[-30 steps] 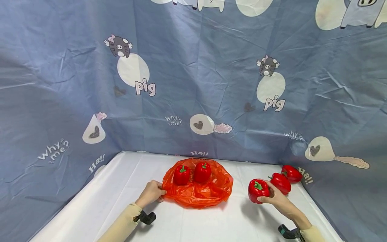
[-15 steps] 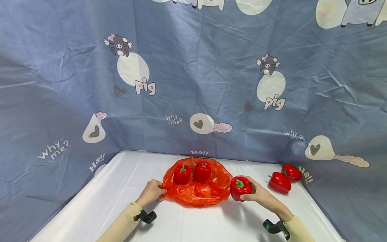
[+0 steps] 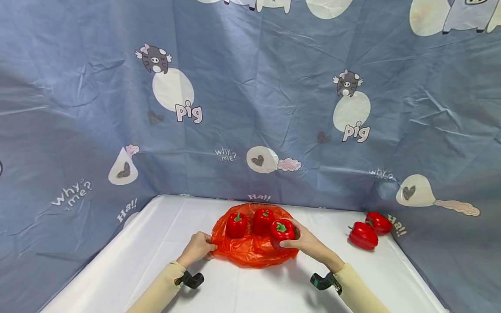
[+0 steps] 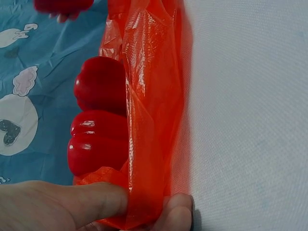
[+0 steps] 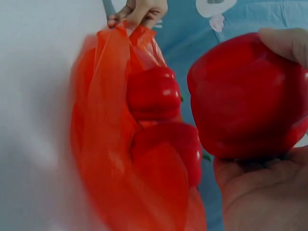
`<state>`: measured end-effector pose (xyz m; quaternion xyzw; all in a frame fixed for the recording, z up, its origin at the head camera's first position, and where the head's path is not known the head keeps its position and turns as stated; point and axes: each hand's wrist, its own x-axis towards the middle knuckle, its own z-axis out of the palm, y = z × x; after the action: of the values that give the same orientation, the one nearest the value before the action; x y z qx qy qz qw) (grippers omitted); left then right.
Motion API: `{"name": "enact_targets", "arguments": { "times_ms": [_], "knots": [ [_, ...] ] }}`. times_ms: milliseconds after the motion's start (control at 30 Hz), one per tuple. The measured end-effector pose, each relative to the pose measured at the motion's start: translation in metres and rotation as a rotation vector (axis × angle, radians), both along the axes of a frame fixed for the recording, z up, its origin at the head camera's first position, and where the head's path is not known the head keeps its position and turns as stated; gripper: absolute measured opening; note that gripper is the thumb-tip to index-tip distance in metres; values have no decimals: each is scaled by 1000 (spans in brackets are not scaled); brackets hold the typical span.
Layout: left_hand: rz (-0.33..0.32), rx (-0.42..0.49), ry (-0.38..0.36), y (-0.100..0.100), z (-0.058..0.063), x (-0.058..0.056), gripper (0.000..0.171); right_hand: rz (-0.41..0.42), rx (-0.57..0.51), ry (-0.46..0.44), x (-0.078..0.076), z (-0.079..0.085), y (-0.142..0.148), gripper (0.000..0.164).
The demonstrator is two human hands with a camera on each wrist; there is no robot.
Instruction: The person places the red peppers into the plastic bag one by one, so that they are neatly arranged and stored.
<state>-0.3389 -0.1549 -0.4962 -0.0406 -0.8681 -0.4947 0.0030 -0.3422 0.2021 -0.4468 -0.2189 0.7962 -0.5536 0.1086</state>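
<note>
An orange-red plastic bag lies spread on the white table, with two red bell peppers standing side by side in it. My left hand pinches the bag's left rim between thumb and fingers, as the left wrist view shows close up. My right hand grips a third red bell pepper, green stem up, thumb on its near side. In the head view this pepper overlaps the bag's right part; the right wrist view has it raised apart from the two others.
Two more red bell peppers lie on their sides at the table's right edge, close together. Behind the white table and along its sides hangs a blue printed cloth. Each wrist wears a black strap device.
My right hand has carried its bell pepper leftward from near the two lying peppers to over the bag's right part. The left hand keeps its place on the rim.
</note>
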Motion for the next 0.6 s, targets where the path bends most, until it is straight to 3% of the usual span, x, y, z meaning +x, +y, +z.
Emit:
{"name": "enact_targets", "arguments": {
  "times_ms": [233,600],
  "knots": [
    [-1,-1,-12,0,0,0,3,-39,-43,0,-13,-4,-36,74],
    [0,-4,-12,0,3,1,4,-102,52,9,-27,-29,-84,90]
  ]
}}
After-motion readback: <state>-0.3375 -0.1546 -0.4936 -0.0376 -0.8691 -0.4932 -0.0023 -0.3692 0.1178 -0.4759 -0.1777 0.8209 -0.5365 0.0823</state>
